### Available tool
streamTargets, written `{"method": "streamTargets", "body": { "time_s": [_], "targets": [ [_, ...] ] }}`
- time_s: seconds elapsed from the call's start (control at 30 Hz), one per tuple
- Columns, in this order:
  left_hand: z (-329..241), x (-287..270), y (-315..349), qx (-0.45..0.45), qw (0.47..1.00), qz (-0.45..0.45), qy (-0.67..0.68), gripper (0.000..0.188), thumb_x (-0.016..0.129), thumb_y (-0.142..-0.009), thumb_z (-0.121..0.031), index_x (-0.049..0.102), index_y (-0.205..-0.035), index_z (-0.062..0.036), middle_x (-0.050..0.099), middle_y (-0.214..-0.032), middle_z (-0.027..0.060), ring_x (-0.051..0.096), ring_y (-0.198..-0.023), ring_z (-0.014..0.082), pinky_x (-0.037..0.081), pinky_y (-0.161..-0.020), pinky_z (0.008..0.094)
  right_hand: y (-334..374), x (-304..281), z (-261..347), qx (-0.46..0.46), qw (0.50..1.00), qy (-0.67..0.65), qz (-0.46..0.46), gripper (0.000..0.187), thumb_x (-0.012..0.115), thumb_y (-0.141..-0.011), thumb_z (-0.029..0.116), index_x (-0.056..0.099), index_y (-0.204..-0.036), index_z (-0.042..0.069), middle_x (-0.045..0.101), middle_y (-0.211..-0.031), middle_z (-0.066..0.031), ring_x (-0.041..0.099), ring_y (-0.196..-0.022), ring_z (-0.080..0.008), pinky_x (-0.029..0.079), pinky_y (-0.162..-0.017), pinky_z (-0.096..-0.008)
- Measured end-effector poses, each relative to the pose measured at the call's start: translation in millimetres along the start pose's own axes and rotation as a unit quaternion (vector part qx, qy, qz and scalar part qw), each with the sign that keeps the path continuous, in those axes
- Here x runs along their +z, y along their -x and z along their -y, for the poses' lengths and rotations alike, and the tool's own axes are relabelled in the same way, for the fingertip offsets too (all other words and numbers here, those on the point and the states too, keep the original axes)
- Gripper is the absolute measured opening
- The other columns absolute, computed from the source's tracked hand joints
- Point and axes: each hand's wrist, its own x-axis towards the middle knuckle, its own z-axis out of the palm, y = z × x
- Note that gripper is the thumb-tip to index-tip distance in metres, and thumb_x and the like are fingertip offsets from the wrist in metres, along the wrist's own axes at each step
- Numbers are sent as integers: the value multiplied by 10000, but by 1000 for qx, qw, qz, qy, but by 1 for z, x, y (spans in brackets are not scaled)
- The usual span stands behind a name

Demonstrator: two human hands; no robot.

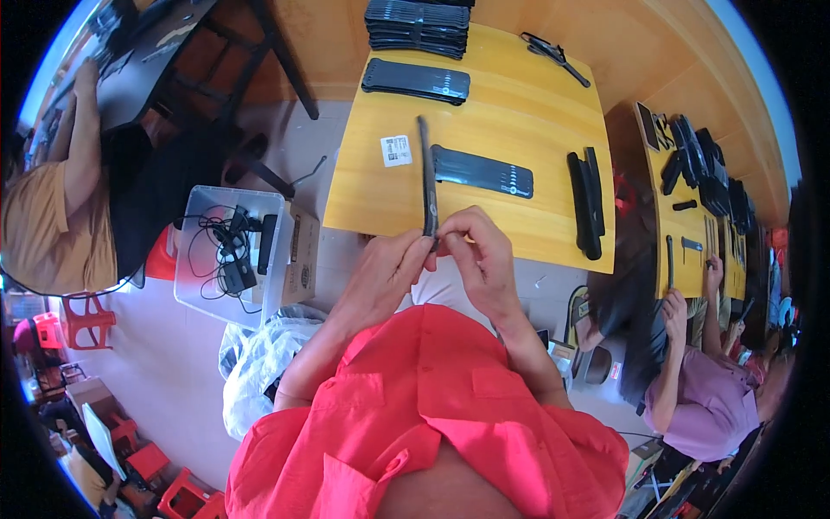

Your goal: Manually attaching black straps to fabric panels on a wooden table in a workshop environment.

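Bar: I've got one long, slim black bar [430,186], narrower on top, centre frame.
Hands: two; left hand [380,275] pinches its lower end, right hand [484,264] pinching there too.

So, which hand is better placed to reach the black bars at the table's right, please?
Probably the right hand: it is nearer the black bars than the left hand, though both touch the long bar.
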Motion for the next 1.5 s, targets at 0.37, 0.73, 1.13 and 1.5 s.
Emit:
{"method": "streamTargets", "body": {
  "time_s": [0.37,0.73,1.13,1.5],
  "targets": [
    [-2,6,-2,11,999,23,47,340,394,-942,-229,518,-719,-4,433,-552,67,431,-528,171,361,-516,316,5,-3,8,-67,997,33,-35,223,580,-765,-101,635,-968,-27,606,-873,-130,603,-782,-214,479,-665,-269],
    [-9,6,-5,37,999,17,26,280,393,-889,-172,506,-705,6,448,-542,85,457,-506,186,370,-511,325,9,-7,-4,-25,998,-51,-10,214,504,-836,-96,605,-1021,-67,566,-940,-134,584,-772,-162,477,-668,-231],
    [-3,10,-10,31,999,18,34,276,440,-882,-187,518,-717,19,476,-548,87,471,-508,139,388,-505,297,8,-6,-6,-16,997,-55,-52,191,558,-818,-53,638,-990,-31,605,-870,-121,602,-758,-168,475,-649,-234],
    [-3,13,-10,68,998,16,-9,206,435,-900,-143,521,-777,-2,492,-583,111,516,-528,230,403,-525,337,6,-13,-6,5,992,-129,2,235,521,-810,-105,616,-1024,-74,575,-952,-142,595,-742,-167,487,-656,-236]
  ]
}}
